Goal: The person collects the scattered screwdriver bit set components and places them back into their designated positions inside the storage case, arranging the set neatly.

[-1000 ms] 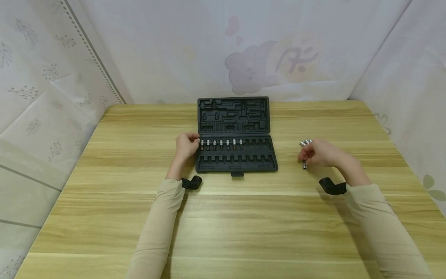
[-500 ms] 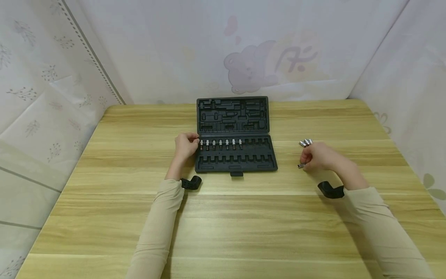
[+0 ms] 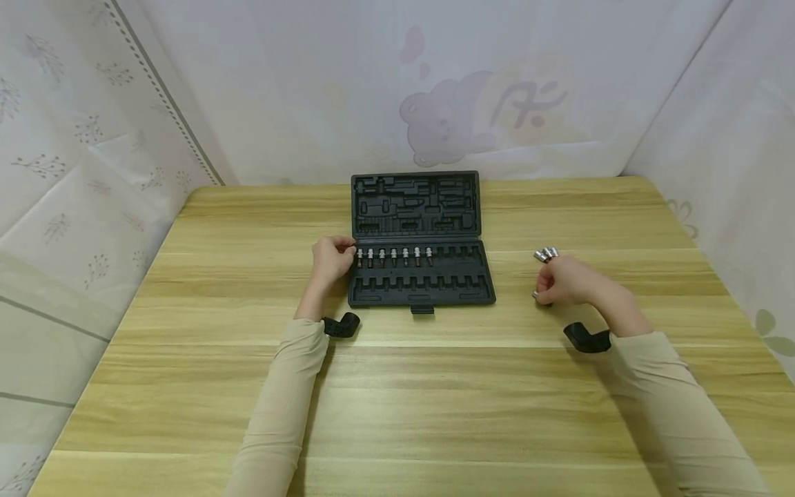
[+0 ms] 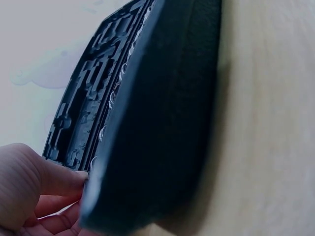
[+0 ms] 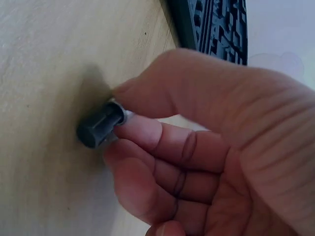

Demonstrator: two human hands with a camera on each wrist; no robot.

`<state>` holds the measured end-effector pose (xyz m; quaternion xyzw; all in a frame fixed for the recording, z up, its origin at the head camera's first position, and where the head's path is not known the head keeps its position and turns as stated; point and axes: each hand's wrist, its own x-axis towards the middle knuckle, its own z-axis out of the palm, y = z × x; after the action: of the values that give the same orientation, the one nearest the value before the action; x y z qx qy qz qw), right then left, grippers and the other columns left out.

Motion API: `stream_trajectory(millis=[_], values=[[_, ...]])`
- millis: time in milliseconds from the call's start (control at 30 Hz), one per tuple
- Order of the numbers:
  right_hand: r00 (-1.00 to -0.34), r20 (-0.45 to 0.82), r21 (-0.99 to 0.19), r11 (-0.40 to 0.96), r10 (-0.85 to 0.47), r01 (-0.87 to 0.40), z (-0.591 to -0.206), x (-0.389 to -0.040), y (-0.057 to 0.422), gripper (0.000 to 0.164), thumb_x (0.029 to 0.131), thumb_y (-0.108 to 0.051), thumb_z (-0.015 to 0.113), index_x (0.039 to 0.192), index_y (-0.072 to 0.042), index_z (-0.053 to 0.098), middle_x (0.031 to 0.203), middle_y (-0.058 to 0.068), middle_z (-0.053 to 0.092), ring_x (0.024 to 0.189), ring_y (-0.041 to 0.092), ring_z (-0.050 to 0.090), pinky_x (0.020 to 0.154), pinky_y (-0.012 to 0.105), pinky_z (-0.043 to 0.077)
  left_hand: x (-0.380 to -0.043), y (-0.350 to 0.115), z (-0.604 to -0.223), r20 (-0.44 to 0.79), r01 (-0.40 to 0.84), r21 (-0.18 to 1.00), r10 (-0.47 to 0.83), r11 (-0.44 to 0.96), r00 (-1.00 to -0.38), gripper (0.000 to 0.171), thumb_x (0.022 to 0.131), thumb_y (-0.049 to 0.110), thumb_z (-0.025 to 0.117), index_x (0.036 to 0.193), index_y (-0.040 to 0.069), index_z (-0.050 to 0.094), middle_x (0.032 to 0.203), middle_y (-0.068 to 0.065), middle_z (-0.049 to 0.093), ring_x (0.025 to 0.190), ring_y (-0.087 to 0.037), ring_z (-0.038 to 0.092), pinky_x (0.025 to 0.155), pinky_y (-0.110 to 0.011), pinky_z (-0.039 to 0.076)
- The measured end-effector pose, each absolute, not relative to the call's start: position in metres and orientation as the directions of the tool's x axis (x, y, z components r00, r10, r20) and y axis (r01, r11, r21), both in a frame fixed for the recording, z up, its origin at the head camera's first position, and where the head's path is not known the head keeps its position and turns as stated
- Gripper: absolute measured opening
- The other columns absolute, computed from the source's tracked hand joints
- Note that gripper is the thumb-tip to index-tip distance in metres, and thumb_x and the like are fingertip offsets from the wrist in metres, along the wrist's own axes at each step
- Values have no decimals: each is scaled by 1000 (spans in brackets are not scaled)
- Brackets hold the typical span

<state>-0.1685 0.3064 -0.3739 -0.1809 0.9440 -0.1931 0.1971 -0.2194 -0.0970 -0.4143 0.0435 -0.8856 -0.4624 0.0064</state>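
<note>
A black plastic socket case lies open on the table, its lid folded back. Several silver-topped bit sockets fill the left part of its upper row of slots. My left hand grips the case's left edge by the hinge, thumb on top and fingers beneath in the left wrist view. To the right of the case, my right hand pinches a single bit socket between thumb and fingers, low over the table. Its thick dark end and silver collar show in the right wrist view.
Just beyond my right hand lie a few loose silver sockets. The wooden table ends at a pale patterned curtain behind the case. A black camera mount sits on each wrist.
The bit socket in my right hand has turned from pointing toward me to lying sideways, mostly hidden by the fingers. That hand has shifted slightly toward me. My left hand stays put.
</note>
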Motion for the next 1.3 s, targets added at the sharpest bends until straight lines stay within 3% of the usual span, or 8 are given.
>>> stream_trajectory(millis=[233, 600, 800, 1300], values=[[-890, -296, -488, 856, -347, -171, -371, -171, 307, 15, 79, -13, 66, 66, -8, 62, 60, -3, 56, 56, 11, 45, 53, 25, 36, -220, -97, -414, -22, -66, 816, -83, 574, -996, 21, 89, 2, 55, 104, -5, 68, 97, -20, 67, 89, -27, 61, 71, -33, 51], [-896, -377, -555, 832, -233, 17, -363, -186, 286, 30, 86, -19, 62, 60, -5, 56, 56, -2, 50, 55, 13, 38, 54, 26, 30, -220, -97, -415, -16, -60, 812, -81, 580, -997, 21, 89, 3, 56, 104, -4, 69, 97, -19, 67, 89, -27, 62, 74, -34, 51], [-897, -377, -576, 816, -229, 34, -360, -193, 273, 25, 86, -19, 61, 65, -4, 61, 60, -2, 55, 60, 14, 45, 58, 26, 36, -220, -98, -414, -25, -64, 815, -76, 576, -997, 21, 89, 2, 55, 105, -4, 68, 98, -19, 67, 89, -27, 61, 73, -33, 51], [-888, -385, -597, 802, -253, 31, -359, -211, 244, 28, 88, -18, 58, 64, -5, 59, 64, 0, 55, 67, 16, 44, 61, 29, 34, -219, -97, -414, -5, -49, 814, -77, 579, -997, 20, 88, 1, 56, 103, -5, 69, 96, -20, 67, 87, -27, 61, 72, -32, 50]])
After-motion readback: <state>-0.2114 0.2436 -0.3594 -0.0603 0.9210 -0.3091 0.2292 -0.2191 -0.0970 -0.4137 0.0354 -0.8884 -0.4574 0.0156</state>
